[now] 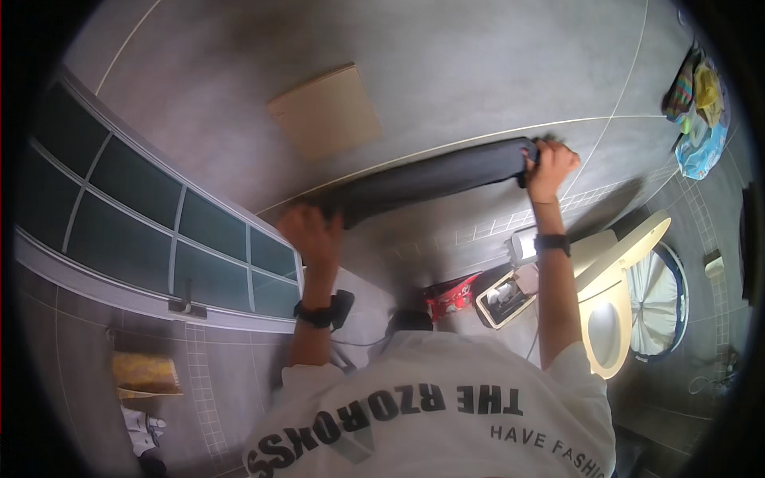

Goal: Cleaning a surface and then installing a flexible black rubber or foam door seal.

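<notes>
Both arms are raised and stretched out ahead of the person, coming up from the white T-shirt (446,422) at the lower edge. The right hand (548,166) is closed around the right end of a long dark roll (434,180) — the fingers wrap over its end, knuckles toward the camera. The left hand (312,231) is at the roll's left end, but it is blurred; its fingers appear curled at the roll, though how firmly they grip cannot be told. Each wrist wears a dark band, and a small dark device sits by the left wrist.

The roll runs slantwise between the two hands, higher on the right, held against a grey tiled surface (446,72) just below a square beige panel (325,111).

Below the right forearm lie a toilet (617,299) with its seat up, a red packet (451,295) and a small open box (504,300). A window (151,215) with dark panes bends along the left. A heap of coloured cloth (697,103) is cut off at the upper right — its parts cannot be made out. The left end of the roll is partly hidden by the left hand.
</notes>
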Tool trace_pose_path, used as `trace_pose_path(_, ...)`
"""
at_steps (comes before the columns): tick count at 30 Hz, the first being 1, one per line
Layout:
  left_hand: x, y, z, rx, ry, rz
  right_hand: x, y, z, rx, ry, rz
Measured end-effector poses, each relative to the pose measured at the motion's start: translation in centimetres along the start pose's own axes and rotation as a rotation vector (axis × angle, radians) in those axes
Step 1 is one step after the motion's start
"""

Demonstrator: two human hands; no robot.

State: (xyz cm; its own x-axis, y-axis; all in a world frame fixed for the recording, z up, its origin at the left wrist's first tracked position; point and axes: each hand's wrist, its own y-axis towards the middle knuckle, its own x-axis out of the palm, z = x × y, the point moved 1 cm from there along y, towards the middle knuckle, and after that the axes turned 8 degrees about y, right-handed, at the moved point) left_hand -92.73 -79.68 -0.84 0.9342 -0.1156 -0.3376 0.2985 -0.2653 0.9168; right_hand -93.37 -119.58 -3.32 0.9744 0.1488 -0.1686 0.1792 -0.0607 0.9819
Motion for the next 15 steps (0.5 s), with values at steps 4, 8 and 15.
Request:
trace_pose_path(4, -0.3, 0.9, 3.6, 0.029, -0.258, -0.214, -1.6, -1.6, 2.7, 0.075, -0.087, -0.109)
trace_pose_path(8, -0.7, 2.4, 3.0, 0.066, -0.263, -0.059, -2.4, -0.3, 1.7, 0.088, -0.047, -0.111)
trace_pose_path(15, -6.4, 6.5, -3.1, -0.267, -0.488, 0.098, -3.9, 4.3, -4.7, -0.022, 0.208, -0.010)
